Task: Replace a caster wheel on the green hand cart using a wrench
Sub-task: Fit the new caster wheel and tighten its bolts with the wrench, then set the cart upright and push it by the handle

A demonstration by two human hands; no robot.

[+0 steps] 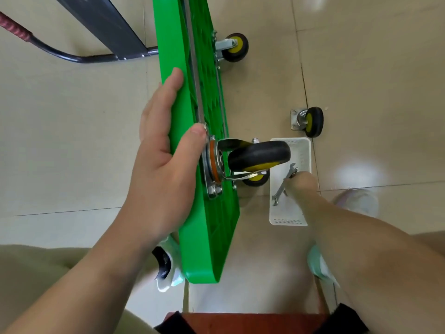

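The green hand cart [192, 68] stands on its side edge on the floor, underside facing right. My left hand [166, 150] grips its upper edge, fingers on the flat side, thumb by the caster plate. A black caster with a yellow hub [258, 155] is mounted near my thumb; another caster [234, 47] is farther along the cart. A loose caster wheel [310, 121] lies on the floor to the right. My right hand [301, 186] reaches into a white tray [289, 220], fingers closed around a silver wrench [283, 184].
The cart's black folded handle [72, 56] lies on the tiled floor at the upper left, next to a dark panel [108, 22]. My shoes [166, 266] flank the cart's near end. A brown stool edge [240, 321] sits below me.
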